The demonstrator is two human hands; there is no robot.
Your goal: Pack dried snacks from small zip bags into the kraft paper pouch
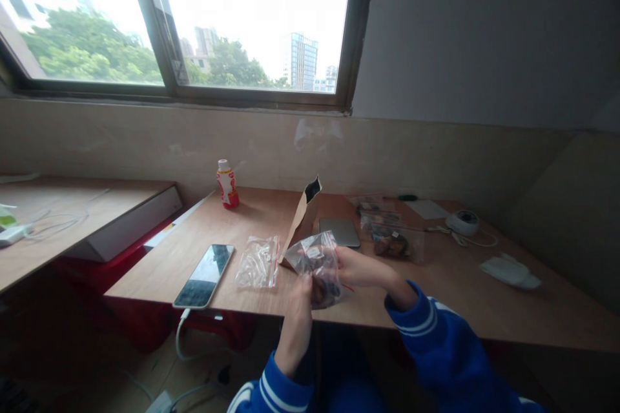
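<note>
Wooden desk [165,258]: phone [203,276] (cable [180,335] plugged in), clear zip bag [257,262], kraft pouch [303,219], bottle [227,184].

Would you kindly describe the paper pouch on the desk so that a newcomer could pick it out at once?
Under the window, find the wooden desk. Near its middle, just past the clear zip bag held by the left hand and right hand, a kraft paper pouch stands tilted with its dark mouth upward. It is the only brown paper bag among the clear plastic ones.

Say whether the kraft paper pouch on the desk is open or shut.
Open: the top of the kraft paper pouch gapes, and a dark interior shows at its mouth.
</note>
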